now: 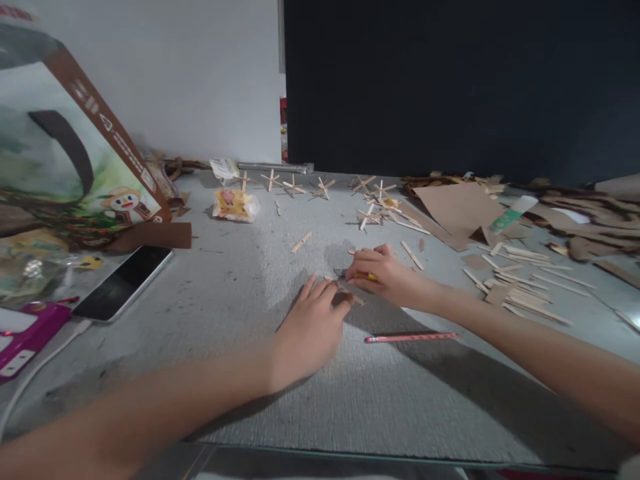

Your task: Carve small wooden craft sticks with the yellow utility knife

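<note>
My right hand (376,272) is closed around a yellow cutter (368,277), its thin blade pointing left toward my left hand. My left hand (315,319) rests low on the grey table, fingers bent, fingertips pressing on a small brown piece (353,295) that is mostly hidden. A short wooden stick (301,242) lies just beyond the hands, and another stick (412,255) is to the right. Nearer me, a red pencil (411,338) lies below my right hand.
Star-shaped stick pieces (324,189) stand along the back. Loose sticks (537,303), brown cardboard (457,210) and a green-and-white tube (514,214) lie right. A phone (125,283), purple device (35,337), yellow packet (235,205) and large printed bag (75,143) are left.
</note>
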`<state>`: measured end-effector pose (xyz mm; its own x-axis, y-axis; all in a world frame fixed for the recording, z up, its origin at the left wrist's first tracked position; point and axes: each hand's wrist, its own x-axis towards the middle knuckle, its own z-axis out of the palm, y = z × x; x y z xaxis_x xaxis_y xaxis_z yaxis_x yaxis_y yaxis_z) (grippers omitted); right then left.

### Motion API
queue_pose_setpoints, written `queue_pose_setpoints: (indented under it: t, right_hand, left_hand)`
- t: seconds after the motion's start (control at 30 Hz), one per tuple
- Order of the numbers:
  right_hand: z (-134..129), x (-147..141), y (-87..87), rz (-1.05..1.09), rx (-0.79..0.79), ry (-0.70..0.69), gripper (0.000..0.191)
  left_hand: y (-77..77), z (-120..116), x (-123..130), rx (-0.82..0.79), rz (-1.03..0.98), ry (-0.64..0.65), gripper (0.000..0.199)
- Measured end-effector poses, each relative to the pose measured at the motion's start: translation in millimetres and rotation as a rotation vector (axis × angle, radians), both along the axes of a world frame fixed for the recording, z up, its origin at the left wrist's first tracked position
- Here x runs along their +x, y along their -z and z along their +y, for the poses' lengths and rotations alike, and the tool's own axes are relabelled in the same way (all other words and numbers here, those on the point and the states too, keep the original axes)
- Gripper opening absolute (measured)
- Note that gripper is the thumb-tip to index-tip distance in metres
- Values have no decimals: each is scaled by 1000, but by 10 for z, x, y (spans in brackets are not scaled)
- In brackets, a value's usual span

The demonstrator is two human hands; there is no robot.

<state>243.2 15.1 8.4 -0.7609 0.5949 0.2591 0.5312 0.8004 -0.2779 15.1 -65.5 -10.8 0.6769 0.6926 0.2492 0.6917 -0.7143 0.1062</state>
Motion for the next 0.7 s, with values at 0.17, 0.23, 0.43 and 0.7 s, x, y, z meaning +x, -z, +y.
queue_pose_setpoints:
  t: [0.17, 0.23, 0.43, 0.7]
  right_hand:
    - [1, -65, 114, 17, -45, -32, 24]
    - [13, -80, 138, 19, -58, -22, 19]
    - [12, -109, 144, -18, -28, -15, 20]
    - [71, -141, 222, -133, 106, -68, 22]
  left_hand:
    - [3, 4, -19, 14, 6, 1, 49]
    - [8, 8, -23, 10, 1, 3, 50]
    - [24, 10, -17, 13, -18, 3, 50]
    - [-21, 16, -30, -10, 24, 4, 51]
